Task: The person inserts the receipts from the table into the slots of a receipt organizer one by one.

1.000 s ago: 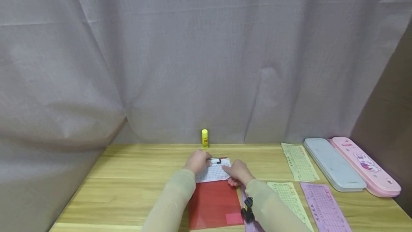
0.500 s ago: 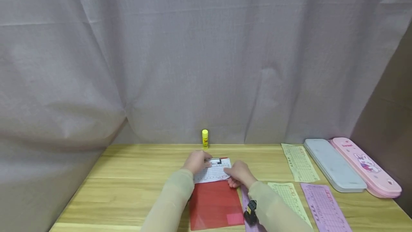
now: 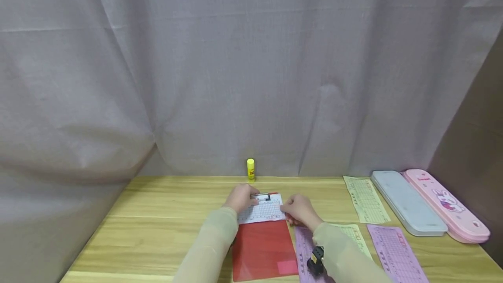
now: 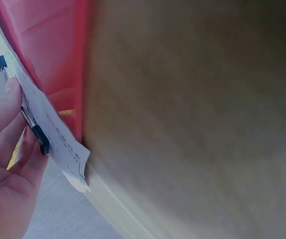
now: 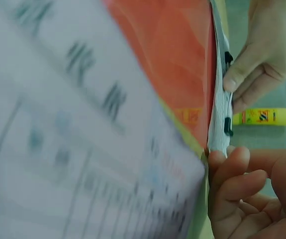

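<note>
A glossy red clip folder (image 3: 262, 248) with a pink label lies on the table in front of me. Across its far end is a white printed form (image 3: 264, 214), at the metal clip (image 3: 260, 194) with black ends. My left hand (image 3: 240, 199) grips the clip, its thumb over the bar in the left wrist view, where the paper (image 4: 58, 132) stands by the red cover. With thumb and fingers, my right hand (image 3: 300, 210) pinches the right edge of the white form. In the right wrist view its fingers (image 5: 232, 172) are curled at the sheet's corner.
A yellow glue stick (image 3: 250, 169) stands behind the folder. Purple slips (image 3: 398, 252) and yellow-green slips (image 3: 365, 200) lie to the right. A grey case (image 3: 408, 202) and a pink pencil case (image 3: 446, 204) are at far right; a grey curtain (image 3: 251, 77) hangs behind.
My right hand has slid a little to the right, its fingertips now at the white form's right edge. My left hand has stayed at the clip.
</note>
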Demonstrator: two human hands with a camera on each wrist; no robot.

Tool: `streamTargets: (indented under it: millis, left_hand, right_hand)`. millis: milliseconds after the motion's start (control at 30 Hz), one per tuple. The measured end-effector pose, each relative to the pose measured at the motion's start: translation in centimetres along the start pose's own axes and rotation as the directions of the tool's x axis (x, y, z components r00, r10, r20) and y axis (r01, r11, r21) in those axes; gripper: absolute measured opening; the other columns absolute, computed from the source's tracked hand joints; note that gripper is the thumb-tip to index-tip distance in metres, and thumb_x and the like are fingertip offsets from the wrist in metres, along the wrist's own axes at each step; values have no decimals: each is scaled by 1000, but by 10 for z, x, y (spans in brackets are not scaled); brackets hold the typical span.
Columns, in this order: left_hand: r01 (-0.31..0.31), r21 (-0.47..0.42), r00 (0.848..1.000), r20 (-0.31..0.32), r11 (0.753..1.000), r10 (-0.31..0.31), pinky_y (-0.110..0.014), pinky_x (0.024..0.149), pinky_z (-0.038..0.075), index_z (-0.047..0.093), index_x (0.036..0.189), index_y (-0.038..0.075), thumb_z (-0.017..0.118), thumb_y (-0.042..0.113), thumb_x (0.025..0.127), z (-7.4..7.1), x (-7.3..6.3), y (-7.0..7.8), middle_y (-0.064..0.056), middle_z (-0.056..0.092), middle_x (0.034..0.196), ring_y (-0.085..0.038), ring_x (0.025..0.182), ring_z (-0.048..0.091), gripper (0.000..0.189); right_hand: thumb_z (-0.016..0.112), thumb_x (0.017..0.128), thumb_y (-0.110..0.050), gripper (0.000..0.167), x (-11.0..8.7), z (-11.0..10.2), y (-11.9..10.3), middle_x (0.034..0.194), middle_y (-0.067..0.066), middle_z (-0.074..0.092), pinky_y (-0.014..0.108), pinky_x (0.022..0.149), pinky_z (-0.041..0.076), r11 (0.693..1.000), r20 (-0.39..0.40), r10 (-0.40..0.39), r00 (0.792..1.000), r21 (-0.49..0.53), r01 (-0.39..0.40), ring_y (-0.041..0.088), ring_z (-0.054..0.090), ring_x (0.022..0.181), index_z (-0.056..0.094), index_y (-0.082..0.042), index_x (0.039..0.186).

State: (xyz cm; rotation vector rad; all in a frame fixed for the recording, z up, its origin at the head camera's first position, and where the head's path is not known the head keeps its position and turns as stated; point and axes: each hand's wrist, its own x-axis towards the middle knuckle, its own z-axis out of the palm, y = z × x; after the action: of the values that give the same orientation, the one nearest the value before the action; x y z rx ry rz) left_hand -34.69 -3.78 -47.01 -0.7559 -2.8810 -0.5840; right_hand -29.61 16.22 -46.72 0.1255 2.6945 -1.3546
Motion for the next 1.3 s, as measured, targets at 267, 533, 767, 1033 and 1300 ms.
streamTargets:
  millis: [267,533,767,1033,1300]
  left_hand:
    - [-16,27,1000,-18,1000,16,-29,83,52,77,96,14,80,18,75,-1,-1,-2,2,74,93,-17,91,67,22]
    - [-32,-7,999,-35,999,32,-29,83,53,76,97,12,80,15,75,-2,-2,-6,1,74,94,-16,91,68,22]
    - [-11,-5,1000,-22,1000,11,-31,85,52,76,98,13,79,17,76,-5,-1,-6,1,73,95,-17,92,67,23]
    - [0,11,1000,-21,1000,0,-30,84,52,76,97,13,80,18,75,-2,-1,-3,2,73,94,-17,91,67,23]
    - [-6,21,1000,-26,1000,6,-29,83,52,76,97,13,80,18,75,1,1,1,1,73,93,-17,92,67,23]
  right_hand:
    - [63,83,-11,11,2,-23,12,51,1,53,19,40,38,991,-57,-92,994,-102,86,8,45,41,59,-5,75]
    - [60,88,-12,16,10,-68,35,57,1,56,20,42,41,985,-28,-134,991,-117,130,8,49,45,64,3,91]
    - [59,90,-11,19,12,-114,61,61,5,60,27,45,48,975,-44,-183,982,-134,175,12,54,49,63,7,93]
    - [59,89,-12,18,15,-145,88,61,3,59,27,48,45,951,-89,-216,972,-245,189,13,54,52,64,5,93]
    - [61,89,-7,16,24,-167,107,70,10,63,32,57,47,905,-140,-308,941,-347,245,18,57,63,65,8,88]
